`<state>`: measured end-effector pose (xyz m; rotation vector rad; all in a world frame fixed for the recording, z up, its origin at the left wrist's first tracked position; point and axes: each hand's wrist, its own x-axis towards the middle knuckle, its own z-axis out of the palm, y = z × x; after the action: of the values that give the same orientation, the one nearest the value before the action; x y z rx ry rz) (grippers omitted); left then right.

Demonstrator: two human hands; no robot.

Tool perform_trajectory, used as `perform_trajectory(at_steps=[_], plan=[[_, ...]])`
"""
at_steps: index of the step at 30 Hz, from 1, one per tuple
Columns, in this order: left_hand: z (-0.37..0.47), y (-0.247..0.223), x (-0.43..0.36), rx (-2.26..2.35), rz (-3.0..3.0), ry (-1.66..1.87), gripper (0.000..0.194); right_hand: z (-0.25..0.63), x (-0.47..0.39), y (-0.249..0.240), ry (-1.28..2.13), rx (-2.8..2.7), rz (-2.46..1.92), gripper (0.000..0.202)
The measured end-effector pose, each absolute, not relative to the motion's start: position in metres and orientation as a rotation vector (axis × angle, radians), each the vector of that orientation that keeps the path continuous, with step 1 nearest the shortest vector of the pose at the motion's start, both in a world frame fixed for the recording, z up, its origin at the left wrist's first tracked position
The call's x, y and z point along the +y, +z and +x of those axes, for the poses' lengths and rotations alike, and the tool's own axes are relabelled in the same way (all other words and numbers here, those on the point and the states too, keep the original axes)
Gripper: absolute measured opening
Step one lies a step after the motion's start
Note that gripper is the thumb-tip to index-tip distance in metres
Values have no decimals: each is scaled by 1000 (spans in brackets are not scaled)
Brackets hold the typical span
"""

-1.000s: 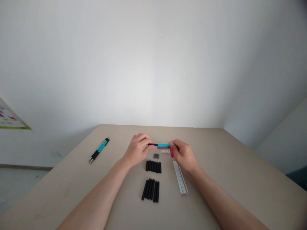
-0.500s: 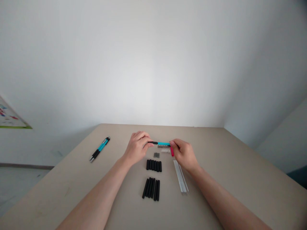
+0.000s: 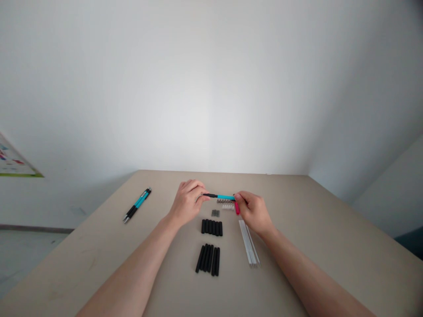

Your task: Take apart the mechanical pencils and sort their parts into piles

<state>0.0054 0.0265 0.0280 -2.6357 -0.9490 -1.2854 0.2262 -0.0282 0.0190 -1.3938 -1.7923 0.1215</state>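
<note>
A ballpoint pen (image 3: pixel 226 197) with a blue barrel and black grip is held level between my two hands above the table. My left hand (image 3: pixel 189 200) pinches the tip end, which its fingers partly hide. Around the blue barrel's other end, my right hand (image 3: pixel 254 210) closes its thumb and fingers. A pink-red piece (image 3: pixel 237 208) shows just beside the right fingertips; I cannot tell whether they touch it. Behind and below the pen lie a row of small metal parts (image 3: pixel 224 201), several clear pieces (image 3: pixel 228 207) and several small springs (image 3: pixel 215 213).
On the beige table (image 3: pixel 109 255), short black tubes (image 3: pixel 212 227) lie nearer than the springs, with longer black tubes (image 3: pixel 208 259) closer still. White pen refills (image 3: pixel 249 244) lie beside my right forearm. Blue-and-black pens (image 3: pixel 137 205) rest at the left. A pale wall (image 3: pixel 211 88) stands behind.
My left hand has shifted very slightly left along the pen, and a little more of the black grip shows. My right hand stays in place on the barrel.
</note>
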Motion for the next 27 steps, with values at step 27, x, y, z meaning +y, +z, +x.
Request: perform_trajectory(at_steps=[27], plan=[[-1, 24, 31, -1076, -2672, -1368, 20, 237, -29, 17, 119, -1597, -1447, 38]])
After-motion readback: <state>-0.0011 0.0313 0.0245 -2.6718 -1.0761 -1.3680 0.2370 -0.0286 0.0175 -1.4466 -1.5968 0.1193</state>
